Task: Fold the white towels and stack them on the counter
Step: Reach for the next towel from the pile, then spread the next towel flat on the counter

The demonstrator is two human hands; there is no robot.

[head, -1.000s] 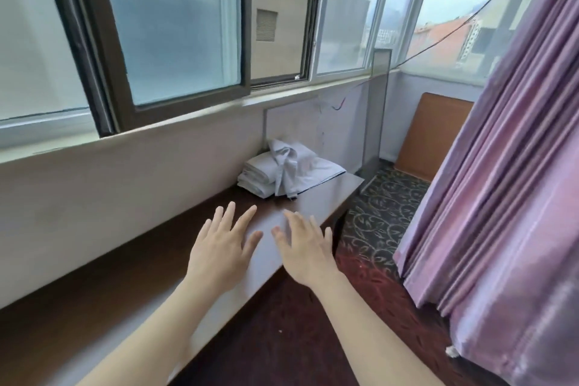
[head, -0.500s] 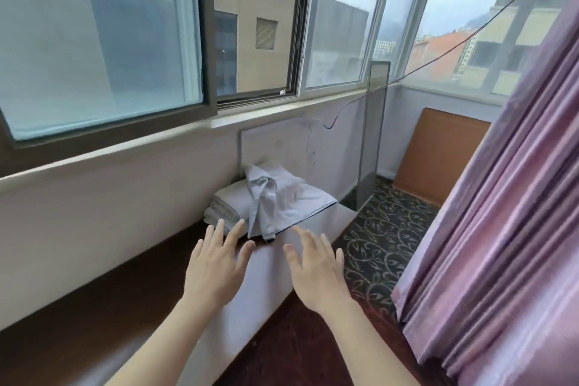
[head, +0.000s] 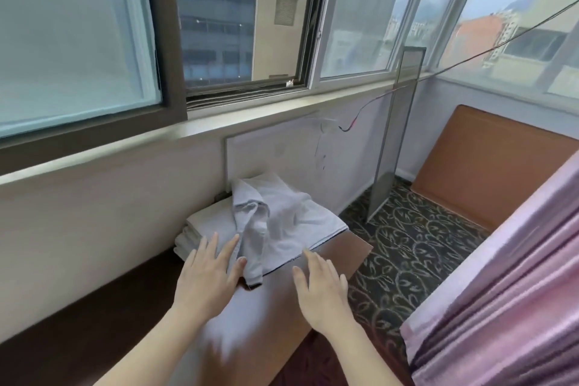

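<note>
Both hands are held out flat, palms down, with the fingers straight and slightly spread, and nothing is gripped by either. The left hand [head: 206,279] is seen over the long dark brown wooden counter [head: 94,316], its fingertips reaching the near edge of the towels; whether the cloth is actually touched cannot be told. The right hand [head: 319,288] is held just beside it, over the sunlit end of the counter, with its fingertips at the dark-hemmed edge of the crumpled white towel [head: 282,216]. This loose towel is spread directly ahead of both hands, bunched into a ridge in front of the left thumb and lying flatter ahead of the right hand. It is draped partly over a neat stack of folded white towels [head: 200,226], which is placed ahead of the left hand and slightly to its left, against the wall. A pale rectangular board [head: 297,160] is propped upright behind the towels, beyond both hands. Further off, past the right hand, a tall grey framed screen panel [head: 398,135] is leaned at the end of the counter, and a flat brown board [head: 485,166] is leaned against the far wall. A dark leaf-patterned carpet [head: 407,244] is seen to the right of the right hand, and a pink pleated curtain [head: 517,291] is hung beyond that
</note>
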